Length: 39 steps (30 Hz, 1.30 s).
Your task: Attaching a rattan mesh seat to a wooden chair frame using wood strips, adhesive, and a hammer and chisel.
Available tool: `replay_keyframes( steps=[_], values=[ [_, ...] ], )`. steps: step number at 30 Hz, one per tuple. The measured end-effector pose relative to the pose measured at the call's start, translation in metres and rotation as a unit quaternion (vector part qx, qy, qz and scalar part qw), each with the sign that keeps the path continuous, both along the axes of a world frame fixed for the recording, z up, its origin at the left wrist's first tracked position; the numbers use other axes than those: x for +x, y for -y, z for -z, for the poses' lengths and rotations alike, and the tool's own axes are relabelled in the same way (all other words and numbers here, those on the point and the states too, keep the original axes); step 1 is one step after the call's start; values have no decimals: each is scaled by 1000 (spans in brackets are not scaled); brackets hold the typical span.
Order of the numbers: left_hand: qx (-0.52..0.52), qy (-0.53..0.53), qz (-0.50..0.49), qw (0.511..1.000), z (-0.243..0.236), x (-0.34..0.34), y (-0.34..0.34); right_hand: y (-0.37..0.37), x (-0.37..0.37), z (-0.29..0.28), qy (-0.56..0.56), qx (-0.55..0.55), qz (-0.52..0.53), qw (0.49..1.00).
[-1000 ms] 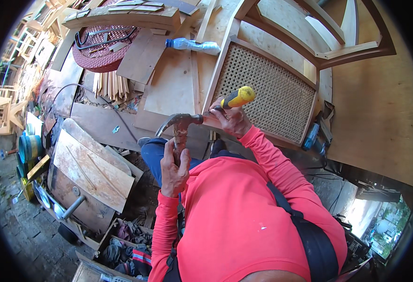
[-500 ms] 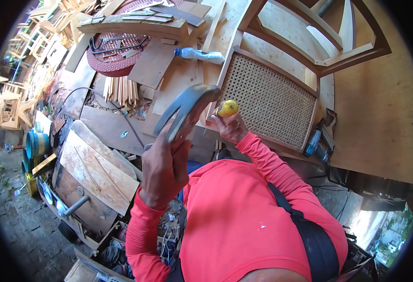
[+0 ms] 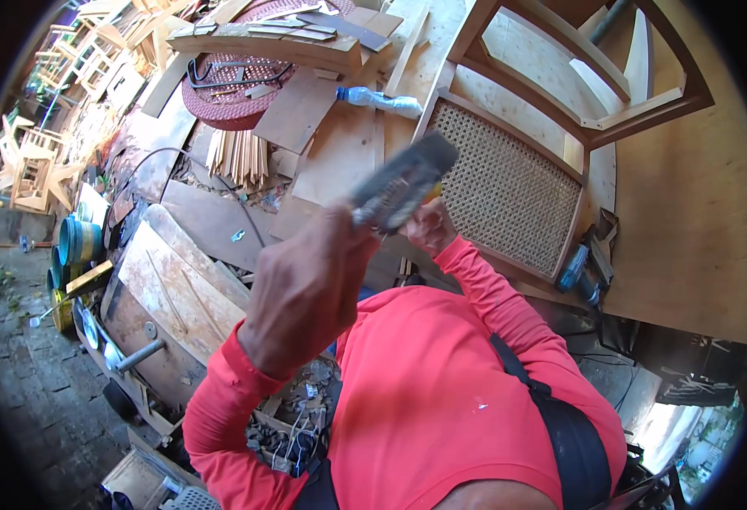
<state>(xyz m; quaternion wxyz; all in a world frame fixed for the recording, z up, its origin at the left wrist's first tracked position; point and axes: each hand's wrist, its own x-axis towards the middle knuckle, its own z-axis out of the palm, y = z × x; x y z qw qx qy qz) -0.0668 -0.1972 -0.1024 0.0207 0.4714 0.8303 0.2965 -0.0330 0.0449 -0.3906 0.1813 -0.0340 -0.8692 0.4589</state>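
Note:
My left hand (image 3: 301, 285) is raised, its fingers closed round a claw hammer (image 3: 407, 180). The hammer's dark head is slightly blurred and covers part of what lies beyond it. Further off, my right hand (image 3: 429, 228) grips a hand tool with a yellow handle end (image 3: 433, 194); the hammer hides most of it, and its tip cannot be seen. That hand is at the near left edge of a wood-framed woven cane panel (image 3: 509, 189), part of a wooden chair (image 3: 590, 129) lying on the bench.
A plastic bottle (image 3: 379, 101) and wood offcuts lie beyond my hands. At the left are a bundle of thin strips (image 3: 237, 159), a red woven round seat (image 3: 229, 100) and stained boards (image 3: 174, 276). A blue power tool (image 3: 573, 268) sits right of the panel.
My left hand and the hammer have moved right and toward the right hand; the hammer head now overlaps the yellow handle. The view has shifted slightly. Both hands keep their hold.

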Motion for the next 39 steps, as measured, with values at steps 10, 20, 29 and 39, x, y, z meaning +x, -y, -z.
replay_keyframes(
  steps=[10, 20, 29, 39],
  values=[
    [180, -111, -6, 977, -13, 9, 15, 6, -6, -12, -51, 66, 28, 996],
    [186, -184, -59, 964, -24, 12, 12, 10, 1, -16, 31, 60, 34, 997],
    [-20, 49, -33, 998, 18, 6, 5, 5, -9, 16, -19, 88, 35, 995],
    [133, 180, -172, 959, 72, 9, 39, -16, 3, -36, -25, -262, 16, 965]
  ],
)
